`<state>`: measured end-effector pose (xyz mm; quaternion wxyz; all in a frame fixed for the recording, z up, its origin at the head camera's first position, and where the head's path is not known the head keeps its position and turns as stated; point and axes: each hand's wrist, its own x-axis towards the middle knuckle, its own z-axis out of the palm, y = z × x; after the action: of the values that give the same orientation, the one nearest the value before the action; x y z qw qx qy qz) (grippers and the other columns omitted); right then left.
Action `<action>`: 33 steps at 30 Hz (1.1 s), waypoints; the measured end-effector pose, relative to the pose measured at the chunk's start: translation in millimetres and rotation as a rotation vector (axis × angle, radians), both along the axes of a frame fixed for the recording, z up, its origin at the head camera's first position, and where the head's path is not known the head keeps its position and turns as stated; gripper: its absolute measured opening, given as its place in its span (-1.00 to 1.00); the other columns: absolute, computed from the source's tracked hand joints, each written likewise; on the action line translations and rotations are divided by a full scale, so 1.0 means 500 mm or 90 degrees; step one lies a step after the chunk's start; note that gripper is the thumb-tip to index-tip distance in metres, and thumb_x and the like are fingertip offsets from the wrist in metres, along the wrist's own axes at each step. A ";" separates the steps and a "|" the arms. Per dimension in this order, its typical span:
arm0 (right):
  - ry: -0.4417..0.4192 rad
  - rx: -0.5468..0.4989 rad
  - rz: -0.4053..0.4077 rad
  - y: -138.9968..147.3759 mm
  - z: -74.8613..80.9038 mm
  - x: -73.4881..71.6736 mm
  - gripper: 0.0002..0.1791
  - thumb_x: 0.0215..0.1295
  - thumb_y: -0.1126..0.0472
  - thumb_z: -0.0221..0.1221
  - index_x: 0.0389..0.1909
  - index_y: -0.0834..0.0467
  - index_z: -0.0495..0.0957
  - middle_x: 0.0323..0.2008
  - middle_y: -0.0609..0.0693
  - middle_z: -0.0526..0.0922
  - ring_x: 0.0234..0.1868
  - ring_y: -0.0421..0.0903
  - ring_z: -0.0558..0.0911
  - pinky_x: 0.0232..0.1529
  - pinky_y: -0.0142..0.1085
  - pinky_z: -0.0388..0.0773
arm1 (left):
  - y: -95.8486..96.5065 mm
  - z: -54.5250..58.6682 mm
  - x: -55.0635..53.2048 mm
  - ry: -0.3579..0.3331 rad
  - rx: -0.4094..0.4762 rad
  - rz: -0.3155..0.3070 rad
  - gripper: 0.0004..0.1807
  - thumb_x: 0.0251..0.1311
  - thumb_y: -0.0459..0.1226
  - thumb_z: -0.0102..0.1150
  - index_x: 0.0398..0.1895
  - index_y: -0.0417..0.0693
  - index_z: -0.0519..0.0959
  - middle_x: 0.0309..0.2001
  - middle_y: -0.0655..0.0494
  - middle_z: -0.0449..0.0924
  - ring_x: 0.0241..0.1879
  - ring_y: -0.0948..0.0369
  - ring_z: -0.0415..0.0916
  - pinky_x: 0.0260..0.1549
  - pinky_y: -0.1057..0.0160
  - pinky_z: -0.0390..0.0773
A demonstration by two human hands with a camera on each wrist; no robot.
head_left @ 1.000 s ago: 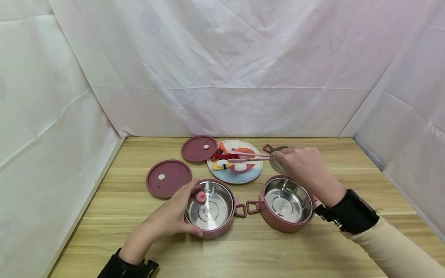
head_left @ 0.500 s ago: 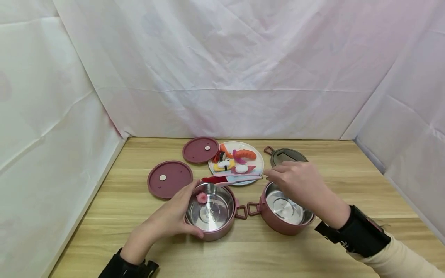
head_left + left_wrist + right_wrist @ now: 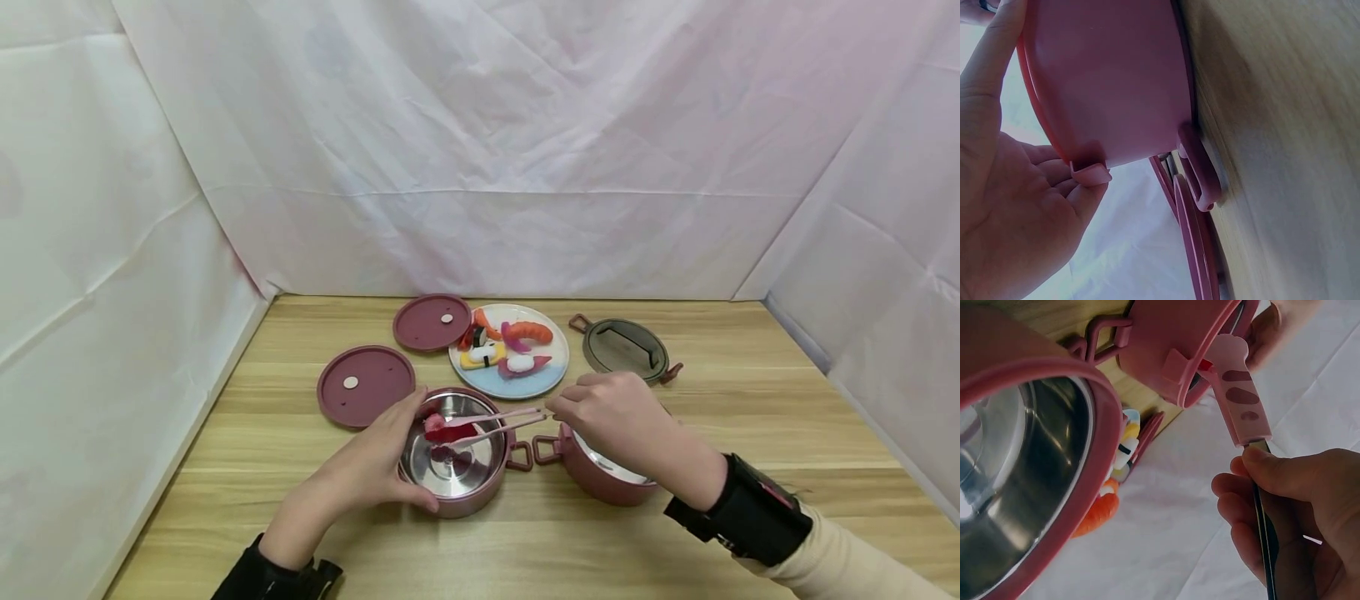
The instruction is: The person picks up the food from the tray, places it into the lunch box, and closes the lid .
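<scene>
My left hand [image 3: 371, 471] grips the side of the left pot [image 3: 480, 502], a dusty-pink pot with a steel inside; in the left wrist view the thumb lies along its rim. My right hand [image 3: 626, 421] holds tongs [image 3: 1241, 394] with pink paw-like tips and metal arms, pinched between thumb and fingers. The tips reach over the left pot's opening with a red piece [image 3: 457, 433] between them. Partly covered beside it, a small pink round piece [image 3: 433, 423] sits in the pot. The right pot [image 3: 607, 487] stands below my right hand, which hides part of it.
Behind the pots is a plate [image 3: 510, 387] of plush sushi and shrimp pieces. Two maroon lids [image 3: 375, 400] lie to its left, and a dark lid [image 3: 611, 354] with pink handles lies to its right. White cloth [image 3: 480, 167] walls the table's back and sides.
My right hand has brought the tongs from the plate toward me, carrying the red piece over the left pot. My left hand stays on the pot.
</scene>
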<state>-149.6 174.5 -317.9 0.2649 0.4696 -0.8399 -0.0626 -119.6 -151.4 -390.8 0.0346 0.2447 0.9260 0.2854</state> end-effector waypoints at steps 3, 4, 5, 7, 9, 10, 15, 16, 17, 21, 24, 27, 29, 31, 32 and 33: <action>-0.021 0.021 -0.005 -0.011 -0.006 0.000 -0.83 0.06 0.20 0.47 -0.31 -0.05 0.74 -0.58 -0.19 0.68 -0.53 -0.24 0.61 -0.64 -0.41 0.49 | 0.000 0.000 0.001 0.005 -0.002 0.000 0.48 -0.37 0.26 0.55 0.55 -0.30 -0.02 0.54 -0.24 0.08 0.53 -0.14 0.09 0.45 -0.14 0.23; -0.021 0.024 -0.003 -0.013 -0.007 -0.001 -0.85 0.07 0.20 0.46 -0.34 -0.05 0.73 -0.60 -0.19 0.66 -0.54 -0.24 0.59 -0.64 -0.43 0.47 | 0.000 -0.001 0.001 0.007 -0.003 0.000 0.48 -0.38 0.25 0.56 0.55 -0.31 -0.01 0.54 -0.24 0.08 0.52 -0.14 0.09 0.46 -0.13 0.23; -0.018 0.027 0.000 -0.016 -0.010 -0.002 -0.87 0.08 0.20 0.46 -0.37 -0.04 0.71 -0.62 -0.19 0.63 -0.55 -0.24 0.58 -0.65 -0.44 0.44 | 0.000 -0.002 0.001 0.009 -0.003 0.000 0.48 -0.38 0.24 0.57 0.55 -0.31 -0.01 0.54 -0.23 0.08 0.52 -0.13 0.09 0.46 -0.13 0.23; -0.011 0.025 0.008 -0.020 -0.014 -0.004 -0.87 0.09 0.19 0.45 -0.43 -0.04 0.67 -0.66 -0.19 0.59 -0.57 -0.25 0.55 -0.66 -0.45 0.38 | 0.000 -0.003 0.002 0.014 -0.003 0.000 0.48 -0.39 0.22 0.59 0.55 -0.32 -0.01 0.54 -0.23 0.09 0.52 -0.13 0.09 0.46 -0.12 0.23; -0.002 0.022 0.015 -0.023 -0.017 -0.005 -0.86 0.10 0.16 0.45 -0.47 -0.03 0.64 -0.66 -0.19 0.58 -0.58 -0.25 0.54 -0.67 -0.46 0.35 | 0.000 -0.004 0.002 0.018 0.000 0.000 0.48 -0.39 0.20 0.60 0.54 -0.33 -0.01 0.54 -0.23 0.10 0.52 -0.12 0.10 0.46 -0.11 0.22; 0.002 0.020 0.017 -0.024 -0.018 -0.005 -0.85 0.11 0.14 0.45 -0.48 -0.03 0.63 -0.66 -0.20 0.59 -0.58 -0.26 0.54 -0.67 -0.46 0.33 | 0.000 -0.005 0.002 0.020 0.001 0.000 0.48 -0.39 0.19 0.61 0.54 -0.34 0.00 0.53 -0.23 0.10 0.52 -0.12 0.10 0.46 -0.11 0.22; 0.008 0.029 0.017 -0.028 -0.017 -0.004 -0.85 0.16 0.22 0.40 -0.49 -0.03 0.61 -0.66 -0.20 0.52 -0.60 -0.27 0.48 -0.69 -0.48 0.12 | 0.000 -0.005 0.001 0.014 0.003 0.004 0.48 -0.39 0.19 0.62 0.54 -0.34 0.00 0.53 -0.21 0.12 0.52 -0.12 0.10 0.47 -0.11 0.21; 0.008 0.034 0.016 -0.029 -0.016 -0.004 -0.85 0.17 0.24 0.39 -0.47 -0.02 0.61 -0.65 -0.19 0.52 -0.60 -0.26 0.48 -0.69 -0.48 0.10 | 0.000 -0.005 0.001 0.011 0.004 0.005 0.48 -0.39 0.20 0.61 0.54 -0.34 -0.01 0.54 -0.20 0.11 0.52 -0.12 0.09 0.47 -0.12 0.21; 0.008 0.040 0.015 -0.029 -0.015 -0.004 -0.86 0.17 0.26 0.37 -0.46 -0.02 0.62 -0.64 -0.19 0.52 -0.59 -0.26 0.47 -0.69 -0.48 0.11 | -0.001 -0.005 0.000 0.009 0.004 0.005 0.49 -0.39 0.20 0.60 0.55 -0.33 -0.02 0.54 -0.20 0.11 0.53 -0.12 0.08 0.47 -0.12 0.21; -0.001 0.066 0.008 -0.028 -0.015 -0.002 -0.89 0.17 0.27 0.38 -0.38 -0.02 0.68 -0.57 -0.17 0.59 -0.55 -0.25 0.52 -0.67 -0.48 0.25 | 0.000 -0.007 0.000 0.007 0.006 0.004 0.49 -0.39 0.22 0.58 0.55 -0.32 -0.03 0.54 -0.20 0.10 0.53 -0.12 0.07 0.47 -0.13 0.20; -0.008 0.076 0.001 -0.029 -0.014 -0.003 -0.90 0.17 0.25 0.36 -0.32 -0.01 0.68 -0.54 -0.16 0.60 -0.53 -0.24 0.53 -0.67 -0.46 0.32 | -0.001 -0.005 0.000 0.009 0.004 0.003 0.49 -0.39 0.23 0.58 0.56 -0.30 -0.03 0.54 -0.21 0.09 0.53 -0.13 0.07 0.47 -0.13 0.21; -0.033 0.077 -0.015 -0.028 -0.009 -0.002 -0.82 0.13 0.13 0.39 -0.24 0.01 0.64 -0.49 -0.15 0.58 -0.52 -0.22 0.54 -0.67 -0.44 0.29 | -0.001 -0.005 0.000 0.008 0.004 0.002 0.49 -0.40 0.24 0.57 0.56 -0.27 -0.03 0.54 -0.21 0.09 0.53 -0.13 0.07 0.47 -0.13 0.21; -0.058 0.078 -0.034 -0.027 -0.005 -0.002 -0.69 0.11 0.05 0.39 -0.14 0.02 0.61 -0.45 -0.14 0.56 -0.52 -0.21 0.54 -0.68 -0.43 0.29 | -0.001 -0.005 0.000 0.005 0.002 0.004 0.50 -0.40 0.25 0.57 0.57 -0.26 -0.04 0.55 -0.21 0.08 0.53 -0.13 0.07 0.47 -0.13 0.21; -0.084 0.077 -0.057 -0.023 -0.002 -0.002 -0.58 0.12 -0.06 0.38 -0.03 0.00 0.59 -0.43 -0.13 0.54 -0.53 -0.23 0.51 -0.67 -0.45 0.25 | -0.001 -0.005 0.000 0.004 0.000 0.004 0.51 -0.40 0.26 0.56 0.57 -0.25 -0.05 0.55 -0.21 0.07 0.53 -0.13 0.07 0.47 -0.12 0.21; -0.092 0.077 -0.068 -0.022 0.000 -0.002 -0.54 0.14 -0.10 0.37 0.01 -0.01 0.59 -0.43 -0.13 0.52 -0.55 -0.24 0.48 -0.68 -0.46 0.23 | -0.001 -0.005 0.000 0.004 -0.002 0.005 0.51 -0.40 0.26 0.56 0.57 -0.25 -0.06 0.55 -0.22 0.06 0.53 -0.14 0.07 0.47 -0.13 0.21; -0.096 0.076 -0.077 -0.020 0.001 -0.003 -0.52 0.17 -0.14 0.35 0.06 -0.02 0.59 -0.45 -0.14 0.49 -0.58 -0.25 0.43 -0.69 -0.46 0.18 | -0.001 -0.005 0.000 0.003 -0.003 0.006 0.51 -0.40 0.26 0.56 0.57 -0.25 -0.06 0.55 -0.23 0.05 0.53 -0.14 0.07 0.47 -0.13 0.21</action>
<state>-151.0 164.3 -317.3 0.1681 0.4364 -0.8790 -0.0928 -119.5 -152.1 -393.2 0.0320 0.2412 0.9278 0.2827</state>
